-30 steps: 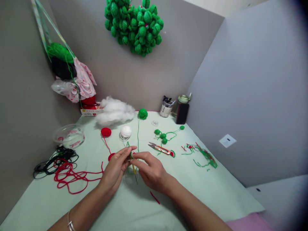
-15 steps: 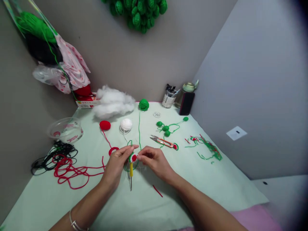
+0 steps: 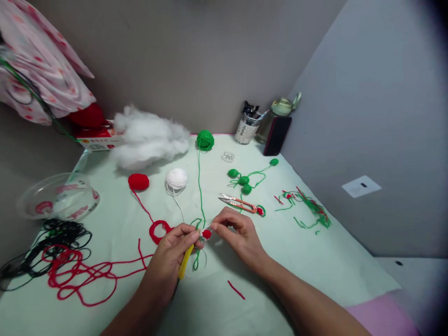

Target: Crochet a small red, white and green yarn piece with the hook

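Near the table's middle, my left hand (image 3: 173,252) pinches a small crocheted piece (image 3: 207,234) with a red centre and a white and green edge. A crochet hook with a yellow handle (image 3: 185,262) also sits in that hand, slanting down toward the wrist; its far end is partly hidden. Just right of the piece, my right hand (image 3: 240,231) has thumb and forefinger closed on what looks like a short white yarn strand (image 3: 207,227) at the piece's upper edge. Green yarn (image 3: 200,186) runs from its ball (image 3: 205,140) down to the piece.
Thread snips (image 3: 240,203) lie beyond my right hand, beside another crocheted piece (image 3: 261,211). Red (image 3: 139,182) and white (image 3: 177,178) yarn balls stand left of centre, before white stuffing (image 3: 150,140). Tangled red yarn (image 3: 87,275) and a clear bowl (image 3: 59,196) are left; yarn scraps (image 3: 313,210) lie right.
The view has dipped and come closer. My left hand has turned the piece, and the hook now tilts toward the left wrist instead of pointing straight down. My right fingers have drawn slightly away.
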Available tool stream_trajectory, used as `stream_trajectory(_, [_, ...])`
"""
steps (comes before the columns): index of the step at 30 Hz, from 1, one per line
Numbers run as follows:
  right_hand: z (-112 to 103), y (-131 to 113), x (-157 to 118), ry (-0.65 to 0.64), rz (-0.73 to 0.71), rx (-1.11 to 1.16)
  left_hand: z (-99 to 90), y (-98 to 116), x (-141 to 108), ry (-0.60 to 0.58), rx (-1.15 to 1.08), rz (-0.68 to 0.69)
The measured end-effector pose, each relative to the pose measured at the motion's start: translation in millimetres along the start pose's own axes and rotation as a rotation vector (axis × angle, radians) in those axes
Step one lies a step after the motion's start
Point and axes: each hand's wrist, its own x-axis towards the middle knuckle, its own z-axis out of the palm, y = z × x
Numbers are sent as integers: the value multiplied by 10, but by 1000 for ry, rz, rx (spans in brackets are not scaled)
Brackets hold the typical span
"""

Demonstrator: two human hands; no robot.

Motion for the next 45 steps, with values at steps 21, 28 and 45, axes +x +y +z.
stream_trajectory(21, [-492, 267, 234, -9, -107, -1132, -54, 106, 41, -98, -183, 94])
stream_trajectory(28, [-560, 347, 276, -15, -111, -1219, -89, 113, 103, -59, -239, 95])
stream_trajectory(45, [-96, 57, 137, -507, 370, 218, -70, 129, 111, 35, -206, 28])
